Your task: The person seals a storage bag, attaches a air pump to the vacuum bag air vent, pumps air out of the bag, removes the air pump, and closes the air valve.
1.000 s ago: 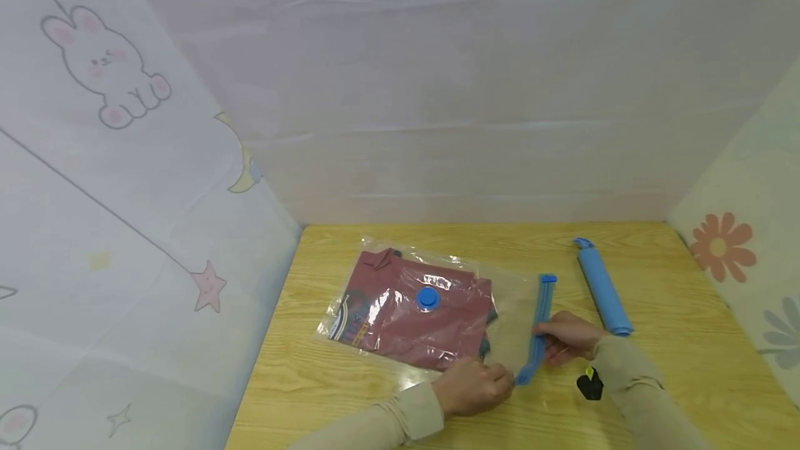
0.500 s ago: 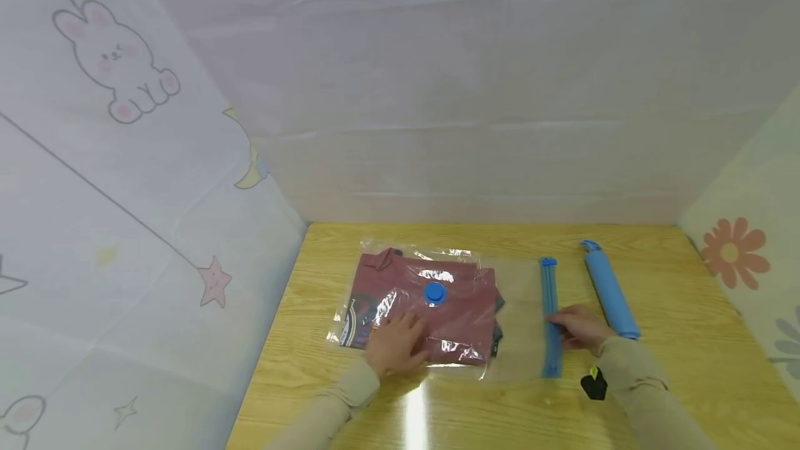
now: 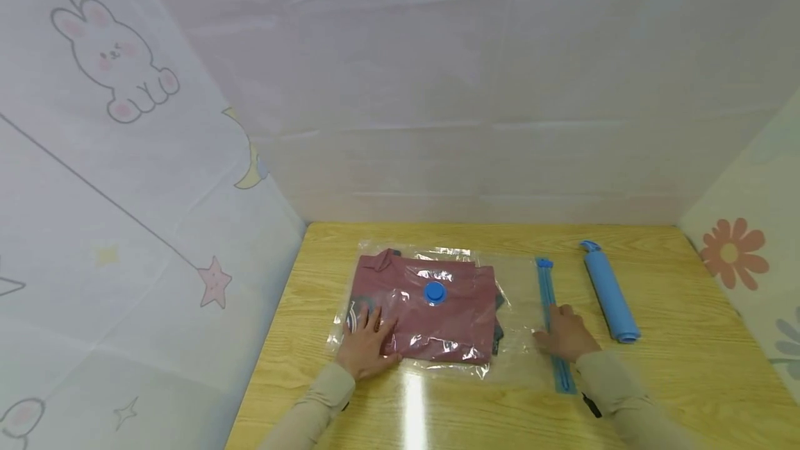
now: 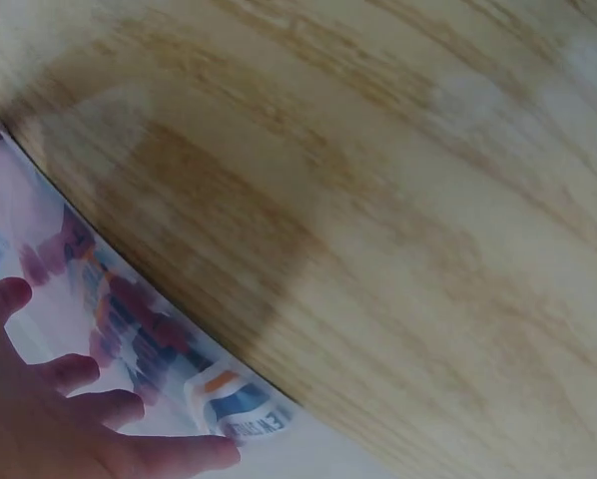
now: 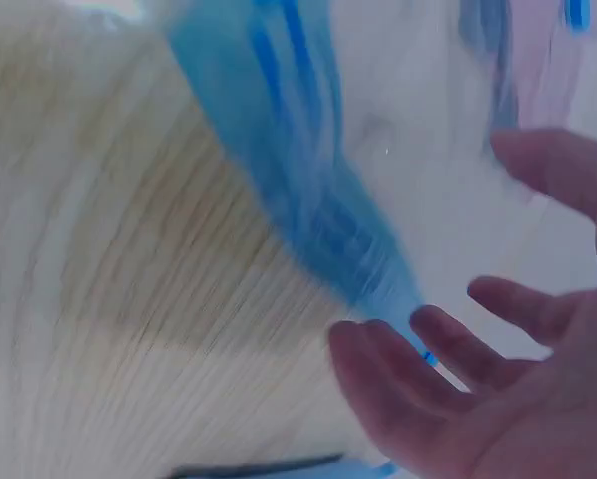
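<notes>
A clear vacuum storage bag [image 3: 517,325] lies flat on the table, with a folded maroon shirt [image 3: 459,328] inside and a round blue valve [image 3: 435,292] on top. My left hand [image 3: 364,351] rests with spread fingers on the bag's near left part; in the left wrist view its fingers lie over printed lettering [image 4: 244,414]. At the bag's right end runs a blue zip strip [image 3: 546,283] with a blue slider [image 3: 544,263] at its far end. My right hand [image 3: 567,335] is over the strip, its fingers loosely bent and pinching nothing in the right wrist view.
A blue hand pump [image 3: 611,297] lies to the right of the bag, its handle toward the back. Behind the wooden table [image 3: 475,415] and along its sides hang pale printed sheets [image 3: 400,158]. A black object [image 3: 591,405] shows beside the right sleeve.
My left hand has left the bag's near right corner and moved left onto the shirt part. The right hand has let go of the strip, whose near end has shifted right.
</notes>
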Motion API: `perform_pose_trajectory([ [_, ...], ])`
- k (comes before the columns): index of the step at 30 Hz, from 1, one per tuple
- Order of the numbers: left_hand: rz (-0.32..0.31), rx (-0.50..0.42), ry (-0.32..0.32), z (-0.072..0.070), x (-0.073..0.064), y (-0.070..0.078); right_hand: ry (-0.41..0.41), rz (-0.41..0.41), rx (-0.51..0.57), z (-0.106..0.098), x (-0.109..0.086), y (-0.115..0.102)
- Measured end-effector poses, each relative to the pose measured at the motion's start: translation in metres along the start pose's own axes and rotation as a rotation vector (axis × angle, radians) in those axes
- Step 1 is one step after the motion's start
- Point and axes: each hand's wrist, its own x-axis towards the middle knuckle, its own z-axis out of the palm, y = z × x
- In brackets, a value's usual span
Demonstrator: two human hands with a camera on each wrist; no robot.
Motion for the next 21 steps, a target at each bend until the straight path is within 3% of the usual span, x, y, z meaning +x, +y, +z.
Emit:
perform_pose_trajectory([
  [6, -0.027, 0.031, -0.014, 0.004, 0.000, 0.001, -0.097, -0.069, -0.079, 0.027, -0.016, -0.030],
  [13, -0.032, 0.012, -0.043, -0.001, -0.001, 0.005, -0.002, -0.064, -0.169, 0.041, -0.031, -0.042],
  [21, -0.051, -0.014, -0.089, -0.002, 0.006, 0.012, -0.054, -0.101, -0.105, 0.043, -0.035, -0.037],
])
